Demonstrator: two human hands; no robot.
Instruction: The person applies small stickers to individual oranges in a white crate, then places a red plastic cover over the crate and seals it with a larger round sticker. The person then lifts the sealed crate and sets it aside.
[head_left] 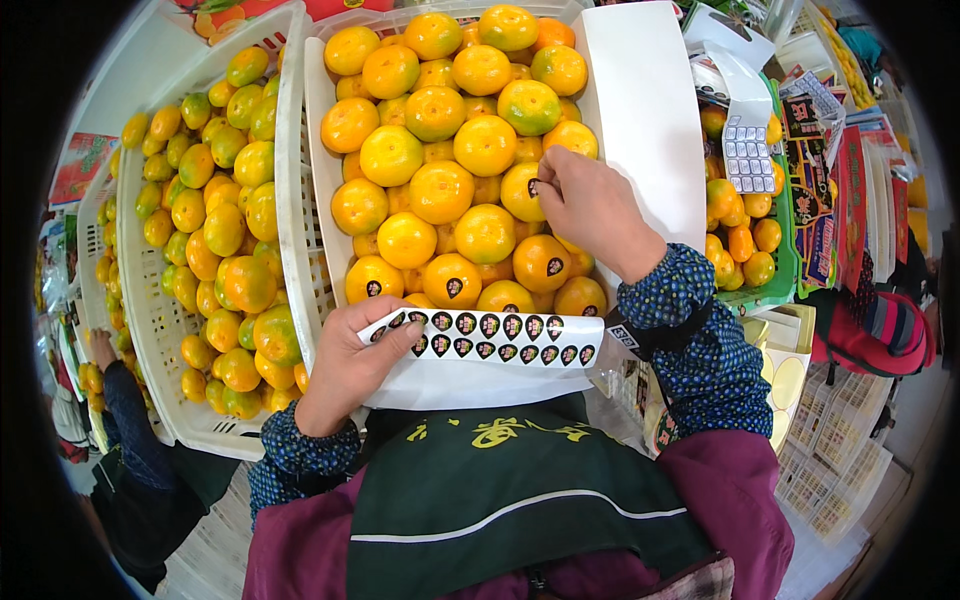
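My left hand pinches the left end of a white sheet of stickers. Two rows of small dark drop-shaped stickers run along it. Beyond the sheet stands a white box full of orange mandarins. My right hand is over the box's right side, its fingers closed at a dark sticker against one mandarin. My fingertips partly hide that fruit. Several mandarins in the near rows, such as the one at the right, carry the same sticker.
A white slatted crate of greenish-orange mandarins stands left of the box. The box's white flap spreads rightward. Farther right are a green crate of fruit and printed packaging. Another person's arm reaches in at far left.
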